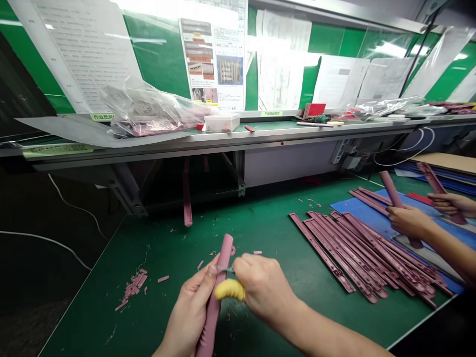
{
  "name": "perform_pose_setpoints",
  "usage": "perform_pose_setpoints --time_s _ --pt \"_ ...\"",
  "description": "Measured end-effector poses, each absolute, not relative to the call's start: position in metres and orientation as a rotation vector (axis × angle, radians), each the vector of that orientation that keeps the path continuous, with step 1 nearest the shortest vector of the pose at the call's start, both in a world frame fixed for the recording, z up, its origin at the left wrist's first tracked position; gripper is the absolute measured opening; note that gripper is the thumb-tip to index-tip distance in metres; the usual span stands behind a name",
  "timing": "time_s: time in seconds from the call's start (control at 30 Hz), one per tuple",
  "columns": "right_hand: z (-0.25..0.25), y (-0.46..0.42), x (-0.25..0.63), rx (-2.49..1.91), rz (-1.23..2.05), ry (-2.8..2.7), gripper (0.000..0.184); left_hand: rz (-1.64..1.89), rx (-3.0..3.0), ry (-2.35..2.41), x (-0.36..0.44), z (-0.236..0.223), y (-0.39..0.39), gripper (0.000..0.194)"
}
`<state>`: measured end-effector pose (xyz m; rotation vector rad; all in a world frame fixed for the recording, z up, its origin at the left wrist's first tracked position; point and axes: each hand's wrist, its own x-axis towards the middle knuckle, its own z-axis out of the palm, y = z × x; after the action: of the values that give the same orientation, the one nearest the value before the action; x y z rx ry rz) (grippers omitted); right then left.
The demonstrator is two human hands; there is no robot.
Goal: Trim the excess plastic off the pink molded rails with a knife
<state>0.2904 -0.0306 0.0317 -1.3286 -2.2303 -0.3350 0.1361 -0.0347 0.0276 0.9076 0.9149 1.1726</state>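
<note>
My left hand (pixel 193 302) is wrapped round a long mauve plastic piece (pixel 224 255), tilted with its rounded end pointing away from me. A small tab with a hole sticks out on the right of that end. Against the piece, my right hand (pixel 264 285) is closed on a thin blade (pixel 225 269), whose handle is hidden in the fist. A yellow finger cot (pixel 230 290) covers the right thumb, which lies beside the piece. Small mauve offcuts (pixel 136 286) lie in a heap to the left on the green tabletop (pixel 156 248).
Several mauve strips (pixel 357 253) lie piled at right, partly on a blue sheet (pixel 344 204). Beyond, a co-worker's hands (pixel 411 223) hold similar pieces. Another mauve strip (pixel 187 198) lies at the back. A shelf (pixel 223 141) with bags and a clear box (pixel 222 122) spans above.
</note>
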Motion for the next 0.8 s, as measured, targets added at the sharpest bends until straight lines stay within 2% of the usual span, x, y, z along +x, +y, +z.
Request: perform_pose_setpoints --time_s 0.1,0.2,0.3,0.37,0.47,0.63,0.8 --pt "0.017 -0.049 0.275 -1.251 -0.296 -2.304 0.027 1.166 0.927 0.859 0.136 0.037 -0.018 0.042" --pt "-0.013 -0.073 0.255 -1.135 -0.28 -2.412 0.028 1.239 0.928 0.848 0.136 0.049 0.01 0.048" --pt "-0.043 -0.09 0.245 -0.894 -0.201 -2.559 0.039 1.346 0.903 0.87 0.13 0.058 0.041 0.049" --pt "-0.046 -0.087 0.251 -0.764 -0.088 -2.547 0.049 1.392 0.916 0.878 0.125 0.061 0.05 0.049" --pt "-0.013 -0.057 0.278 -0.871 -0.036 -2.303 0.061 1.322 0.991 0.875 0.119 0.061 0.038 0.048" --pt "0.067 -0.005 0.326 -1.184 -0.316 -2.063 0.075 1.02 1.222 0.874 0.115 0.056 -0.001 0.043" --pt "0.075 0.009 0.331 -1.215 -0.47 -2.193 0.072 0.926 1.316 0.818 0.115 0.057 -0.014 0.039"
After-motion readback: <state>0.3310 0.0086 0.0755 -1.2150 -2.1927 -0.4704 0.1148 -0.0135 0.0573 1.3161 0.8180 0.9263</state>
